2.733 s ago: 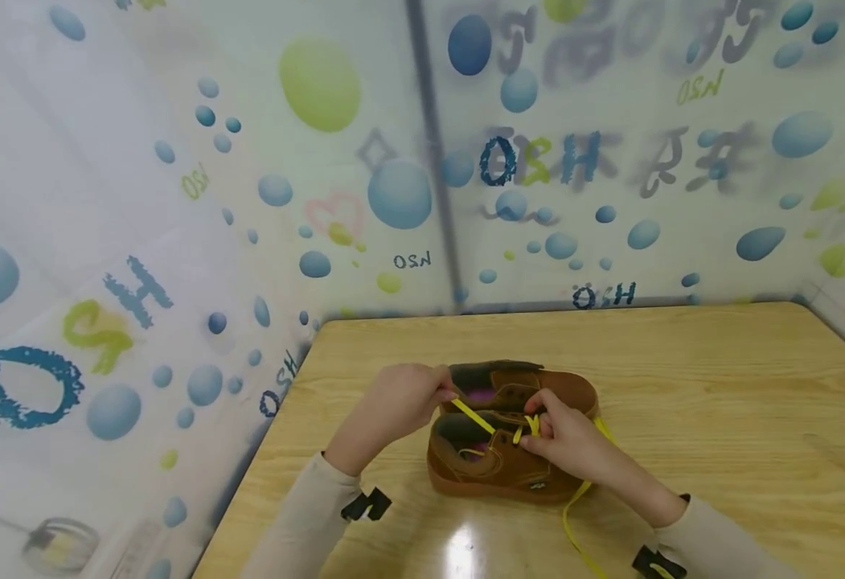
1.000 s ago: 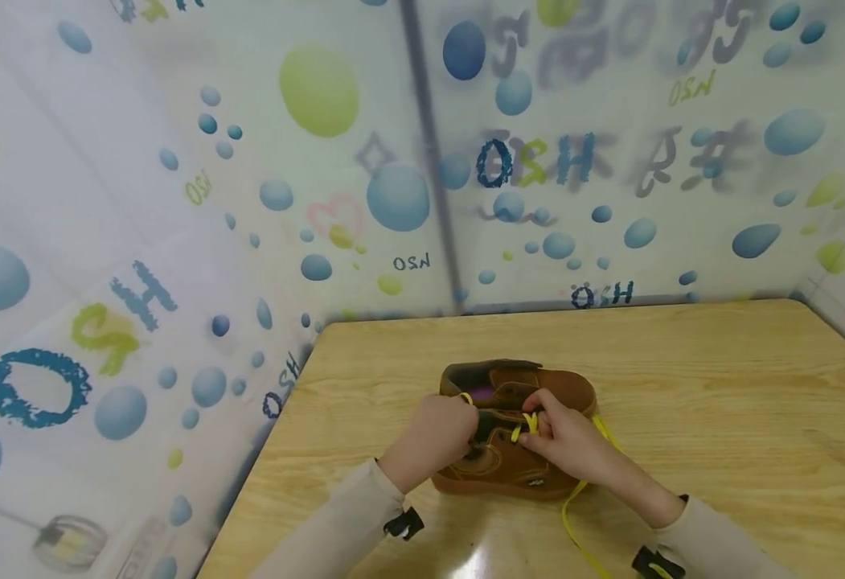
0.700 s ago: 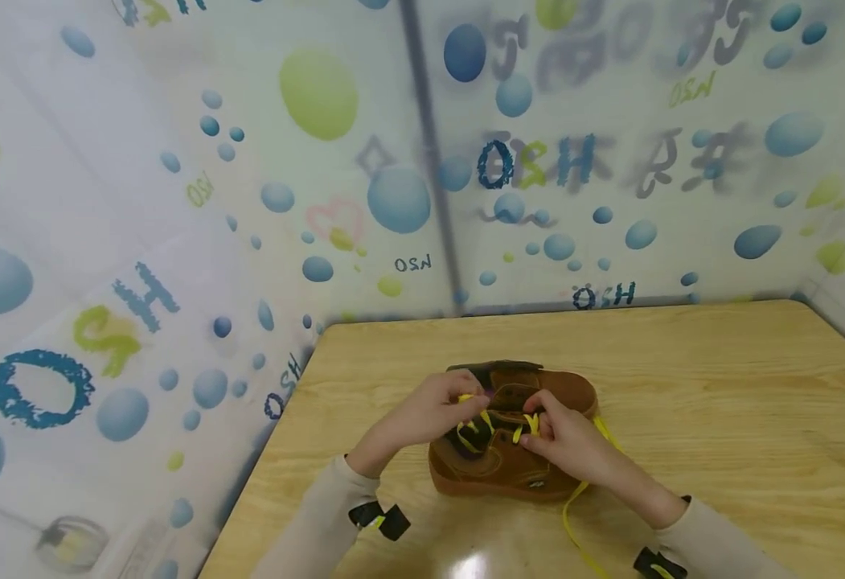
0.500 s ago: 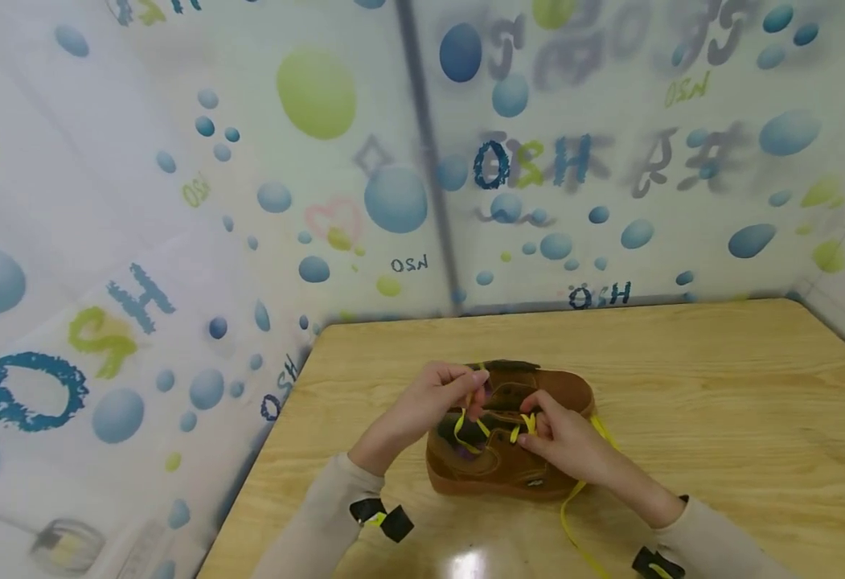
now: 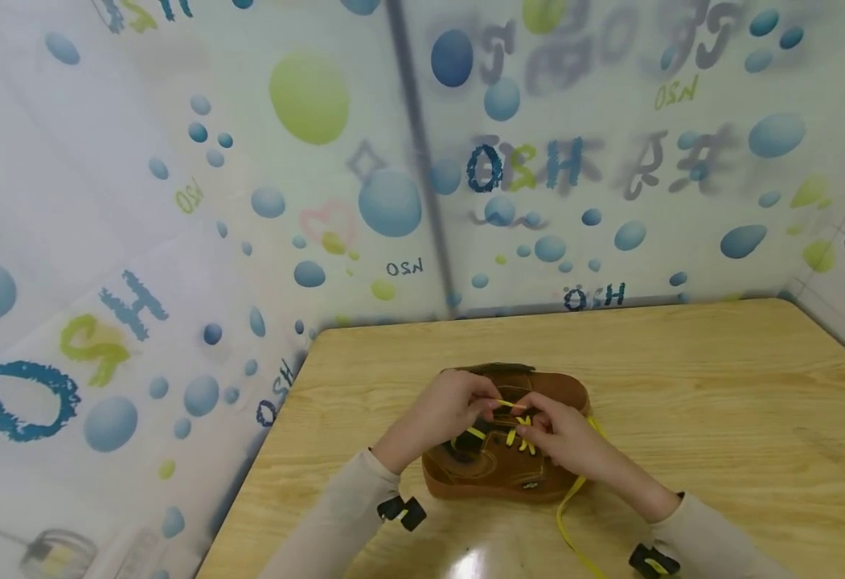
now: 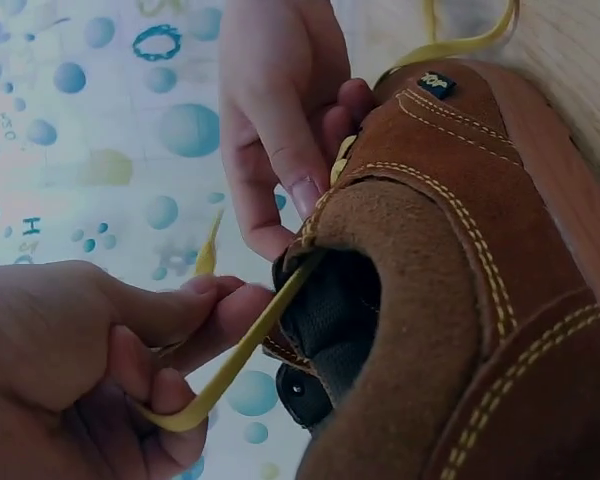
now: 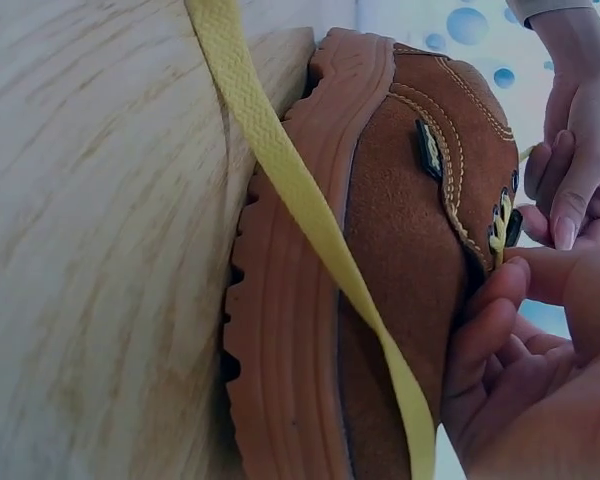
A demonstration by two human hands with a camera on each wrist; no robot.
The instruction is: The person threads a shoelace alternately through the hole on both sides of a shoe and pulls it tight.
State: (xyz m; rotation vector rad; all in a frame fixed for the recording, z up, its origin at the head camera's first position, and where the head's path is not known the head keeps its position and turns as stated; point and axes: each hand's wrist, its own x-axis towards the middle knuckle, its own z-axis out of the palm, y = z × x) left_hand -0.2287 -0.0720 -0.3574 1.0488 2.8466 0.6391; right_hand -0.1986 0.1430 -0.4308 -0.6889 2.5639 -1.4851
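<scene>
Before you, a wood-grained table [image 5: 704, 394] stretches toward a pale backdrop [image 5: 234, 48] of blue and green bubbles [image 5: 390, 203], mirrored H2O lettering [image 5: 523, 166] and a faint pink heart [image 5: 315, 217]; bright glare [image 5: 467, 565] marks the table's near side.

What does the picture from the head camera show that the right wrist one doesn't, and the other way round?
Only the head view shows the far brown shoe, the right sleeve and the wooden table's far edge.

Only the right wrist view shows the sole's notched tread and the weave of the yellow lace.

Both show the near brown shoe, that lace, the left hand, the right hand and the dotted backdrop.
</scene>
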